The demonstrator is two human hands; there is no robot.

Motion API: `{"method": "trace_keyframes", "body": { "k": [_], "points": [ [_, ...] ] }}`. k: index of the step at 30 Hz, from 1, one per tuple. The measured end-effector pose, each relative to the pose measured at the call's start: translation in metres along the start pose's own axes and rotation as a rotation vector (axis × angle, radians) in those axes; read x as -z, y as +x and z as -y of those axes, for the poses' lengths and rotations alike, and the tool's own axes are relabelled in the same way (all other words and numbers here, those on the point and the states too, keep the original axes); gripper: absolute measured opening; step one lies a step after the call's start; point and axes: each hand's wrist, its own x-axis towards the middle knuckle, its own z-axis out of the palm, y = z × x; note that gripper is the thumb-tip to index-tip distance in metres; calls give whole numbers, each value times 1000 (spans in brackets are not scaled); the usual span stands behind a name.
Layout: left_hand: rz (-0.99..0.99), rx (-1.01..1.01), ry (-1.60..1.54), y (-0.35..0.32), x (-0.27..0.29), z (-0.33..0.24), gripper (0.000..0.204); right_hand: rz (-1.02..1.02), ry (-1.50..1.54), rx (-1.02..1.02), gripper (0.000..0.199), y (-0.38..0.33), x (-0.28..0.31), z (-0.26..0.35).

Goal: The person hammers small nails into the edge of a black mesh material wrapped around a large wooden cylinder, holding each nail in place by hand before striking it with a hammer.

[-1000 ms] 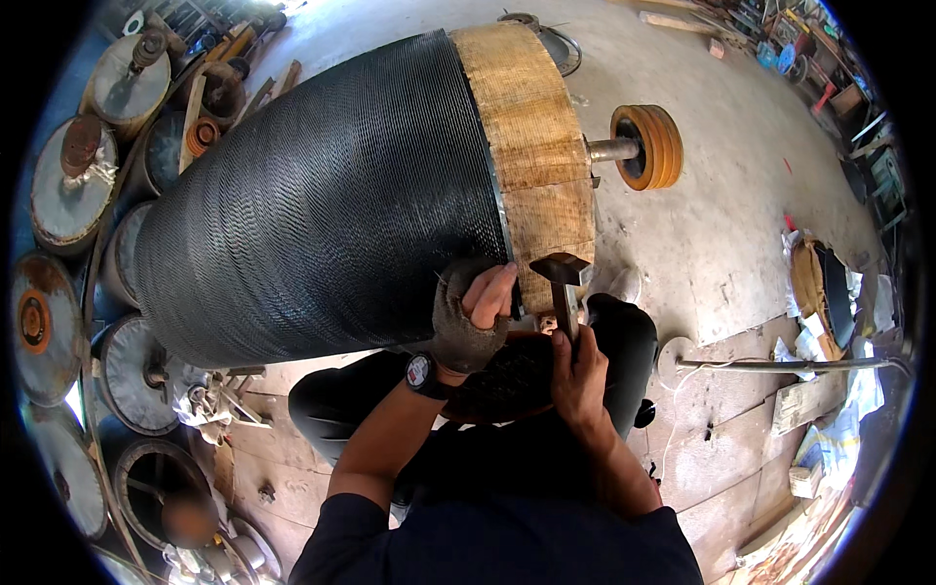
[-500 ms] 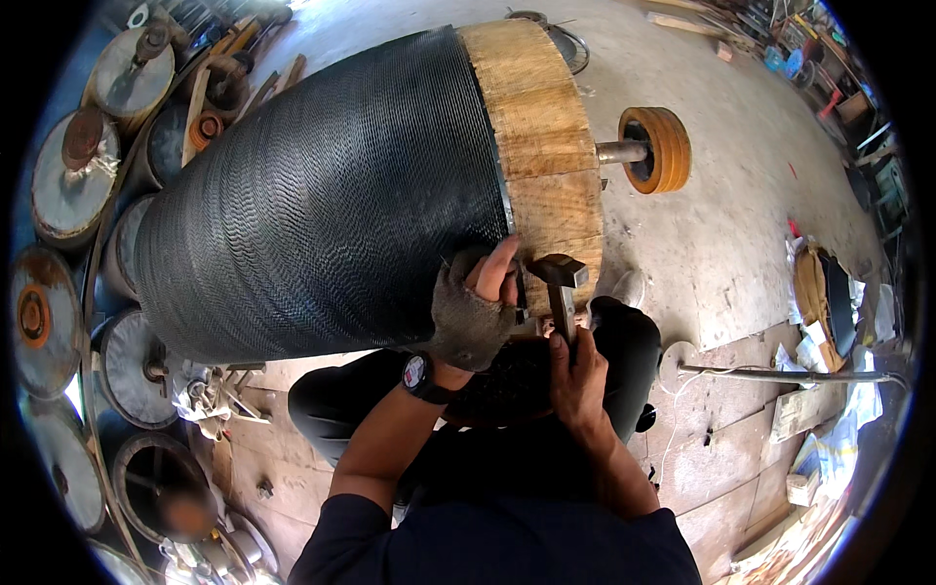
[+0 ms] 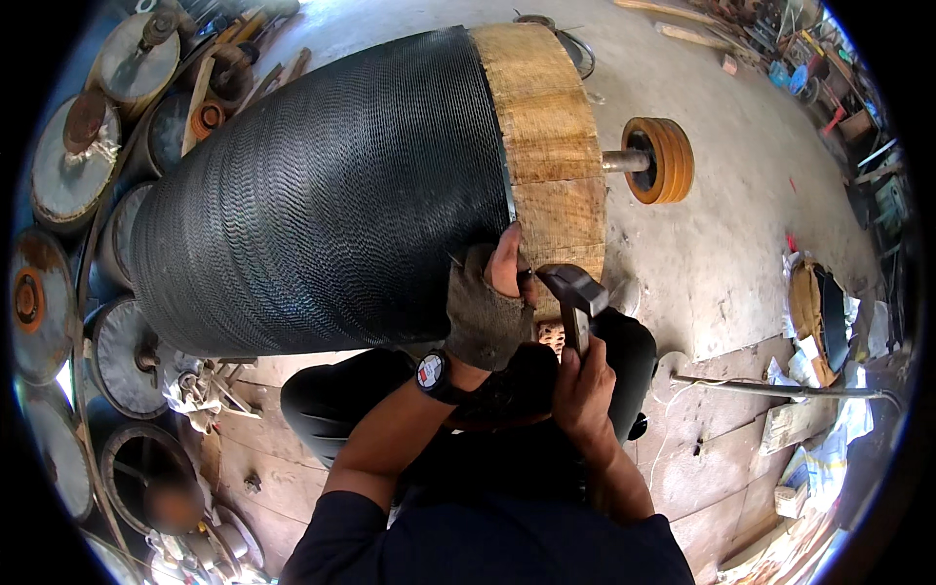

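A large roller point(image 3: 322, 185) wrapped in black ridged wire-like or rubbery covering lies across the view, its bare wooden end point(image 3: 544, 117) at the right. At the seam between covering and wood is my left hand point(image 3: 487, 310), in a grey fingerless glove. Its index finger points up along the seam while the other fingers curl in; whatever they pinch is too small or hidden to name. My right hand point(image 3: 585, 390) grips a hammer point(image 3: 576, 291) by its handle. The hammer's dark head is just right of my left fingers, in front of the wood, apart from them.
An orange grooved pulley point(image 3: 663, 161) sticks out on a shaft from the wooden end. Several round drums point(image 3: 78, 166) crowd the left side. A metal pole point(image 3: 780, 386) lies at right, near cardboard and plastic scraps point(image 3: 811, 312). My knees are below the roller.
The hammer has shifted a little right and its head has turned. My left hand stays at the seam, while the whole view has moved slightly.
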Motion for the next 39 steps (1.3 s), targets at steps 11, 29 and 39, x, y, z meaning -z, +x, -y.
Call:
{"method": "trace_keyframes", "body": {
  "k": [11, 29, 39],
  "points": [
    [5, -108, -168, -14, 11, 22, 64, 92, 68, -186, 19, -3, 2, 3],
    [14, -28, 9, 2, 5, -1, 76, 50, -36, -53, 18, 0, 2, 7],
    [-103, -76, 95, -1, -4, -1, 79, 39, -99, -115, 20, 1, 5, 10]
  ]
}}
